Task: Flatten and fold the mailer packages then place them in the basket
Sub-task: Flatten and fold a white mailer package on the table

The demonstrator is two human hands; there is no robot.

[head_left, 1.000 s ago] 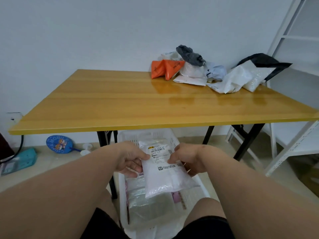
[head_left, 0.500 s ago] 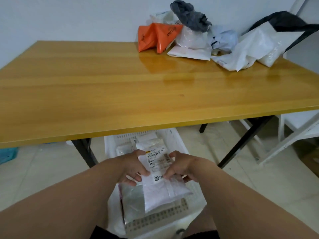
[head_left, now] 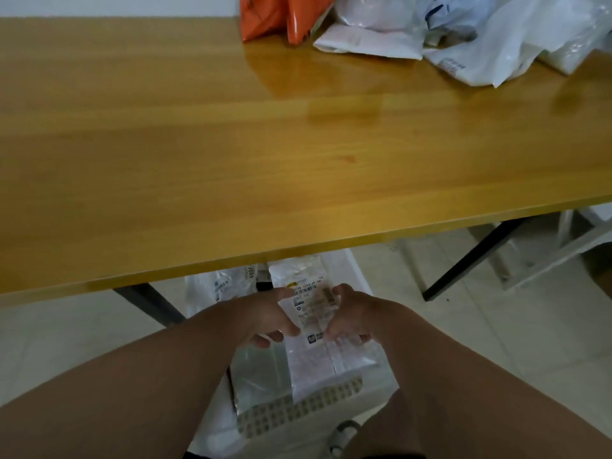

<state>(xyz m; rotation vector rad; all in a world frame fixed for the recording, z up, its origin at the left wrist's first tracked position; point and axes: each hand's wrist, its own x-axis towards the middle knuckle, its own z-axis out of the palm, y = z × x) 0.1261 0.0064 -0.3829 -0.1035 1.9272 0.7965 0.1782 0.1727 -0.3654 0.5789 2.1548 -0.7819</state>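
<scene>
Since the earlier frame, both hands have lowered the folded white mailer point(head_left: 309, 321) farther under the table edge and into the basket point(head_left: 371, 385). Left hand point(head_left: 265, 321) grips the mailer's left edge with curled fingers; right hand point(head_left: 352, 318) grips its right edge likewise. One mailer is held, label side up, above the basket floor. At least two other flattened packages lie in the basket: one clear bag point(head_left: 258, 372) beneath the hands and one white bag point(head_left: 220, 286) toward the far left. One wooden table point(head_left: 231, 144) spans the view. On its far right sits one pile: two orange mailers point(head_left: 275, 14) and several white mailers point(head_left: 480, 38), exact count unclear.
</scene>
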